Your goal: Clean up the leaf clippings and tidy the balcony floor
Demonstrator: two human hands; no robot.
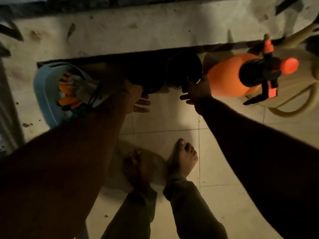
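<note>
Head view looks straight down at a dim balcony floor (224, 195) of pale tiles. Both hands reach far, toward a dark round thing (183, 69) that sits in the shadow under a ledge (120, 37). The left hand (138, 100) is at its left near edge, fingers (142, 109) spread and open, holding nothing that I can see. The right hand (196, 92) is at its right near edge; whether it already grips the rim I cannot tell, the light is too weak. The dark thing lies between the hands and a little farther, about equally close to both. Leaf clippings I cannot make out with certainty; only small dark specks lie on the tiles. Left of the hands stands a pale blue basket (43, 94) with orange-tipped gloves (69, 94); on the right stands an orange sprayer (234, 75). Bare feet (183, 157) stand nearer.
</note>
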